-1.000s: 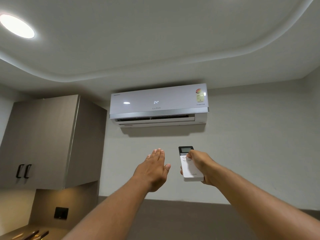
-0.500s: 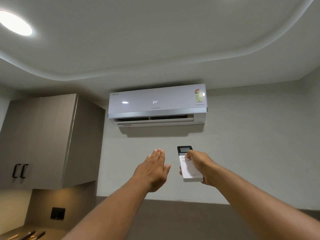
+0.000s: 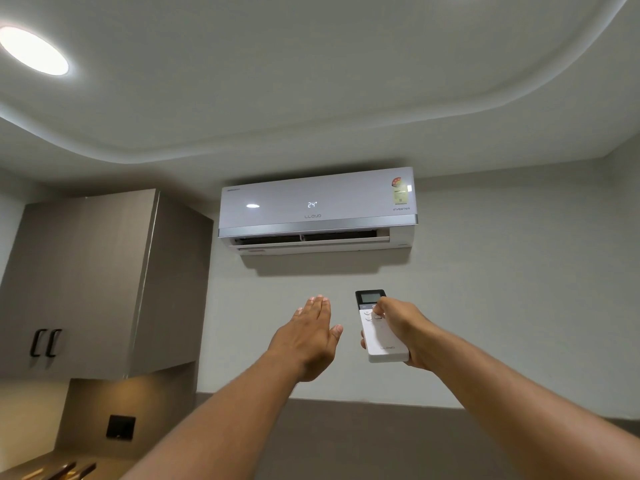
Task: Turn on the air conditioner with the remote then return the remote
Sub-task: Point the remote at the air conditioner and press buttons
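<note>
At the left a cabinet (image 3: 86,282) hangs on the wall, and your left hand (image 3: 308,336) is raised flat and released, fingers together, holding nothing. Just right of it your right hand (image 3: 403,332) grips the remote (image 3: 379,332), thumb on its buttons, pointing up at the air conditioner (image 3: 317,211), which reads 24 with its flap open.

white remote (image 3: 381,336) upright below wall-mounted air conditioner (image 3: 317,211) displaying 24°.
</note>
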{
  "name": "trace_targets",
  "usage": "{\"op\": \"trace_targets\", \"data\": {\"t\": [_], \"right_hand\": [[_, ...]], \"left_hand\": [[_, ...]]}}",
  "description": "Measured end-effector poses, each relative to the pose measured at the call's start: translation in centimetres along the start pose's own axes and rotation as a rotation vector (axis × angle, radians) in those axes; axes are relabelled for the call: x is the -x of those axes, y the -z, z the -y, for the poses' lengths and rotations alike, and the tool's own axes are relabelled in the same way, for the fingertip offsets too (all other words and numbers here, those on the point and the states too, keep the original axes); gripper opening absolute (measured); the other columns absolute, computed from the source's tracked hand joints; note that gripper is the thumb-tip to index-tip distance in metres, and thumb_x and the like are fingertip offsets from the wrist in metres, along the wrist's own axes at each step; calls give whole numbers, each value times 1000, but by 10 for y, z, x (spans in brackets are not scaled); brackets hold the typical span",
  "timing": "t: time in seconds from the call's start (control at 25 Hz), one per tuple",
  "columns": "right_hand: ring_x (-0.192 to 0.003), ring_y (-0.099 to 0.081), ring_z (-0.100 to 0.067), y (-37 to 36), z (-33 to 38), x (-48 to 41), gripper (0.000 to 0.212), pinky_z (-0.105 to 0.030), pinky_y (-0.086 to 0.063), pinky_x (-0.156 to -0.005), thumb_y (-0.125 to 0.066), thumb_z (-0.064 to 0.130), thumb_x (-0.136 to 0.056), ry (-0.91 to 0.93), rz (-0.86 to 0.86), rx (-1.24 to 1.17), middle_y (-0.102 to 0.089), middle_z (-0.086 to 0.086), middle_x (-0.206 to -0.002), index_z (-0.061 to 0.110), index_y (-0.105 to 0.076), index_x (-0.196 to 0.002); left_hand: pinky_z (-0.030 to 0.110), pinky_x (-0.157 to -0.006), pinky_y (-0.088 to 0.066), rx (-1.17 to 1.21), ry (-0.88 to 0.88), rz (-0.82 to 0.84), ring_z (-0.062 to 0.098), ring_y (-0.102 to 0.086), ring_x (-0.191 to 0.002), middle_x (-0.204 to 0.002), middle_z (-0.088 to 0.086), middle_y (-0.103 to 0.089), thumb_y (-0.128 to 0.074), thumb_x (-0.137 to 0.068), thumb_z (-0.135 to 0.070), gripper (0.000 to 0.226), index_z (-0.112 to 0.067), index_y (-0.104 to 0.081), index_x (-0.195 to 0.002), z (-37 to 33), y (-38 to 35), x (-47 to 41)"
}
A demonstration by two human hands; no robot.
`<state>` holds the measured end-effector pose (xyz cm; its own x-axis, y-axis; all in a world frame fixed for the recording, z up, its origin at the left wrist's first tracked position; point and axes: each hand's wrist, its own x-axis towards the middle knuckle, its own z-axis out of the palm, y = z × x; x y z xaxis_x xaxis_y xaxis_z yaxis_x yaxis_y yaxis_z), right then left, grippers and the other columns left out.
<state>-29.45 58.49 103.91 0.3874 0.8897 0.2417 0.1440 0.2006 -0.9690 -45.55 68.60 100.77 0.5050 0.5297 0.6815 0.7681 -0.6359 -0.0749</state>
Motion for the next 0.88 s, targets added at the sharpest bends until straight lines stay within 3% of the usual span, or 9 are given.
{"op": "trace_targets", "data": {"t": [0.24, 0.4, 0.6, 0.88], "right_hand": [[-52, -72, -28, 3, -1, 0, 17, -30, -57, -57, -46, 18, -91, 4, -3, 3, -73, -19, -78, 8, -55, -101], [-65, -73, -33, 6, -1, -3, 22, -34, -57, -66, -47, 19, -90, 6, -11, 10, -74, -20, -80, 7, -55, -106], [-67, -73, -33, 8, -2, -4, 22, -36, -58, -71, -48, 20, -88, -1, -15, 18, -75, -19, -81, 8, -56, -105], [-56, -73, -30, 10, -1, -2, 22, -29, -57, -57, -47, 19, -88, 4, -7, 6, -75, -16, -71, 7, -58, -103]], "left_hand": [[34, -116, -3, -5, 1, 4, 16, 5, -146, -162, 2, 5, -12, -99, -50, 66, -15, 3, -152, -4, 3, 0], [33, -115, -1, -4, -6, 8, 15, 5, -146, -162, 3, 6, -12, -99, -50, 66, -14, 3, -152, -6, 2, 0], [33, -114, -2, -11, -3, 4, 16, 5, -146, -162, 2, 6, -12, -98, -51, 66, -15, 3, -152, -8, 2, -4], [34, -115, -2, -6, -4, -1, 15, 5, -146, -162, 3, 5, -12, -98, -50, 66, -14, 3, -152, -9, 5, -5]]}}
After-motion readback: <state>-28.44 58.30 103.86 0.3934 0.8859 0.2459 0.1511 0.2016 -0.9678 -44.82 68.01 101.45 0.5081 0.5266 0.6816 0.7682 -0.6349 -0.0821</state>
